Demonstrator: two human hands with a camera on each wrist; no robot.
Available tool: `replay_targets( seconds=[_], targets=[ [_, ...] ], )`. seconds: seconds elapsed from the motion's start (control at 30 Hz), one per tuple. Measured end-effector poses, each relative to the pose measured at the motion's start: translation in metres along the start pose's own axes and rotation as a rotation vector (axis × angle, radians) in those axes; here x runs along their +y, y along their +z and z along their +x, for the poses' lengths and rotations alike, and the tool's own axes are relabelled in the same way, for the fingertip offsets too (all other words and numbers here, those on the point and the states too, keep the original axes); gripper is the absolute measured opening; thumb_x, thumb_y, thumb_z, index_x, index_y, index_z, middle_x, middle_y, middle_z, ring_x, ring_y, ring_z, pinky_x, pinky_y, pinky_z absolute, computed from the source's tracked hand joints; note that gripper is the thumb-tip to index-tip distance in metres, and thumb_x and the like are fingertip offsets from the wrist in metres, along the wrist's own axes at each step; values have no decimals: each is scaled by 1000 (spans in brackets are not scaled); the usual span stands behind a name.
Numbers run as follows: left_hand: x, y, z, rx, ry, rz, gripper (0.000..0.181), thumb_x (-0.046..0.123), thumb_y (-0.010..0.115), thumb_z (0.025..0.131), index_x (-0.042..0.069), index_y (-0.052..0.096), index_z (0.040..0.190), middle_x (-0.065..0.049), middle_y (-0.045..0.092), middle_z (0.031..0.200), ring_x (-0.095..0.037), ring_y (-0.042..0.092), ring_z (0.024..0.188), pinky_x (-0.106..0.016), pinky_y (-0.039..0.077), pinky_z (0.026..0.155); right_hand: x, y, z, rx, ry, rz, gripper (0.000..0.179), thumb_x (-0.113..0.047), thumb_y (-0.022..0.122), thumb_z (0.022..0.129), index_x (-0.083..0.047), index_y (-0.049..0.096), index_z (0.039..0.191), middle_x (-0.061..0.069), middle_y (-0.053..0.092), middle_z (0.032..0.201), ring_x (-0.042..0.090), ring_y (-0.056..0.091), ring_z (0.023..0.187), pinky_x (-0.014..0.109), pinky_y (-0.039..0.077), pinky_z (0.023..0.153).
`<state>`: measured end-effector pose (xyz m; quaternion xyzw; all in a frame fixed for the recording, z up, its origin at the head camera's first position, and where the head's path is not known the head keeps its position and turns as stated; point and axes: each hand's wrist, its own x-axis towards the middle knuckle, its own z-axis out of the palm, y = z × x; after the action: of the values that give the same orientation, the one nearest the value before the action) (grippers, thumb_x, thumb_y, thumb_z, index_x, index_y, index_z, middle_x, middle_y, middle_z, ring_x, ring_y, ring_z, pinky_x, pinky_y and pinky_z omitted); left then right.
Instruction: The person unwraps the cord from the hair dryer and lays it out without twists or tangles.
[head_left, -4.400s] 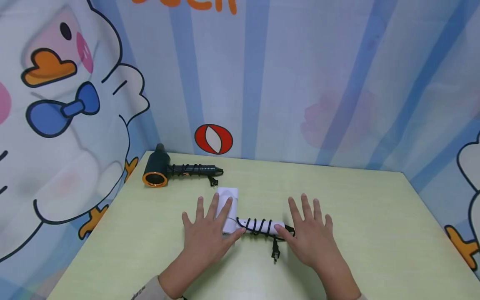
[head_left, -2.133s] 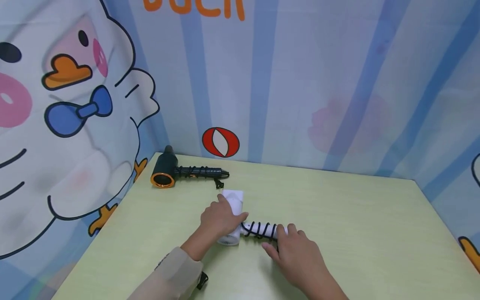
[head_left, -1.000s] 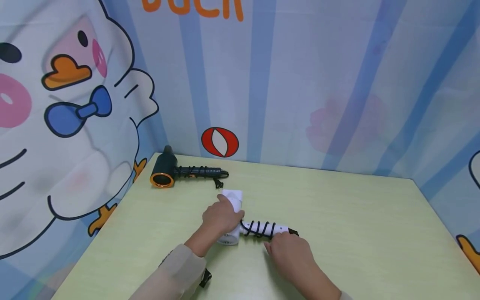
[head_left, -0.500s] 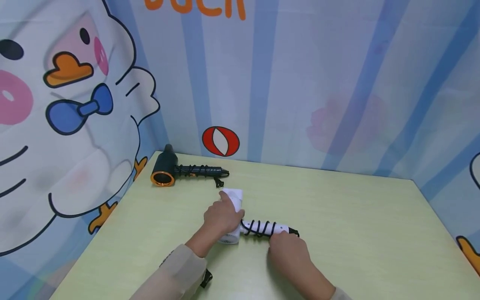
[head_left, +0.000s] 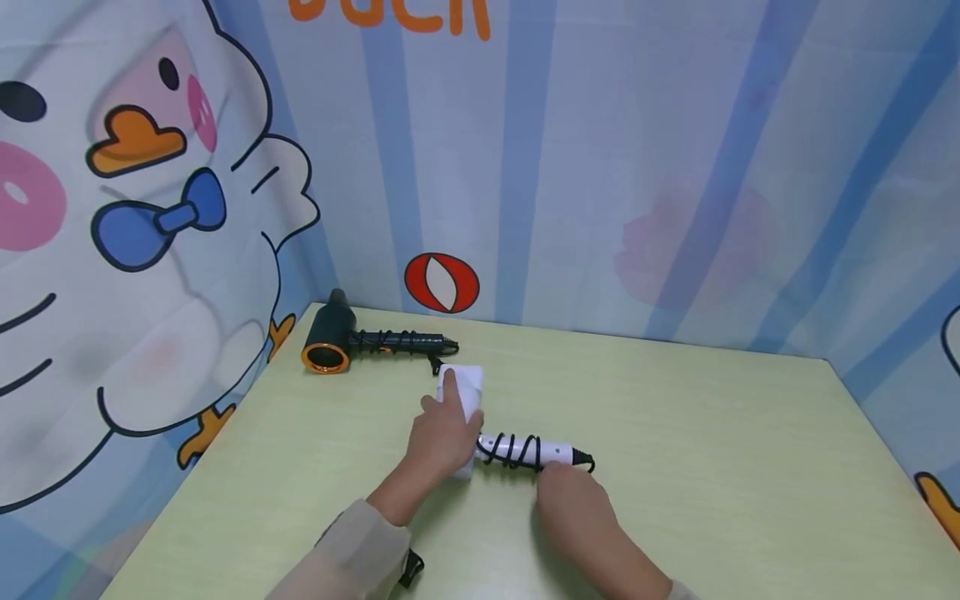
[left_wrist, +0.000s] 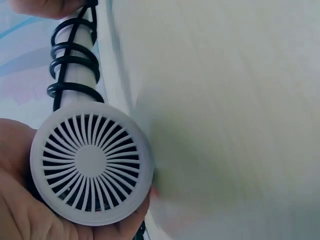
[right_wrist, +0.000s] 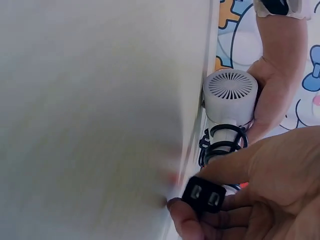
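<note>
A white hair dryer [head_left: 469,385] lies near the table's middle, its handle [head_left: 553,452] pointing right with a black cord coiled round it. My left hand [head_left: 442,435] grips the dryer's barrel, index finger stretched along the top. In the left wrist view, the round slotted grille [left_wrist: 91,161] faces the camera, with the left hand's palm [left_wrist: 20,205] behind it. My right hand [head_left: 576,502] is at the near side of the handle. Between its thumb and fingers it pinches the cord's black two-prong plug [right_wrist: 204,194], clear in the right wrist view.
A dark hair dryer [head_left: 327,327] with an orange rim lies at the table's back left, cord wound on its handle. Its small plug is close to the white dryer's far end. A printed curtain [head_left: 570,167] borders the pale table [head_left: 712,467]. By the left cuff is a small black piece [head_left: 412,568].
At first both hands lay spread, the left over the white dryer. Since then the left has gripped the barrel and the right has taken the plug. Just now the barrel has shifted slightly away and its grille turned from view.
</note>
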<state>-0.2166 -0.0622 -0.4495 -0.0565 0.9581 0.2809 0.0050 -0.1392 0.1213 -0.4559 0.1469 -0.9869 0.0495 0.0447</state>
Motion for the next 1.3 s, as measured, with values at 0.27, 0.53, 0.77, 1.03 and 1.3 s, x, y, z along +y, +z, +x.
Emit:
replay_targets(
  seconds=[0.27,0.53,0.77,1.03,1.3],
  targets=[
    [-7,-12,0,92,-7,-111,81,44,60,99,16,16,162,-23,51,118,-30,59,77,-40,53,62,1,-13,-1,80,63,182,11,-4,68,92,3,61,90,9,60,68,24,63,60,38,51,52],
    [0,-28,-10,107,-36,-224,81,45,60,100,22,14,162,-20,47,128,-34,62,93,-45,59,72,10,-15,2,128,111,506,12,-8,67,96,2,68,102,7,69,84,12,56,69,29,47,59],
    [0,-36,-18,73,-23,-269,81,44,61,100,22,15,162,-19,45,133,-35,61,102,-49,59,76,20,-7,5,120,63,621,11,-1,56,97,-2,67,99,0,66,84,10,60,77,30,52,70],
    [-5,-40,-20,46,10,-297,80,42,62,100,22,16,162,-18,45,135,-35,60,105,-49,59,76,53,-13,11,-5,-131,451,23,-5,47,104,0,58,124,15,67,118,19,62,104,44,52,91],
    [-11,-39,-23,36,81,-293,79,41,62,99,23,19,162,-15,46,137,-34,60,106,-48,59,74,90,-27,28,198,-481,111,17,-11,64,98,-13,48,94,-7,43,82,10,38,74,26,39,66]
  ],
)
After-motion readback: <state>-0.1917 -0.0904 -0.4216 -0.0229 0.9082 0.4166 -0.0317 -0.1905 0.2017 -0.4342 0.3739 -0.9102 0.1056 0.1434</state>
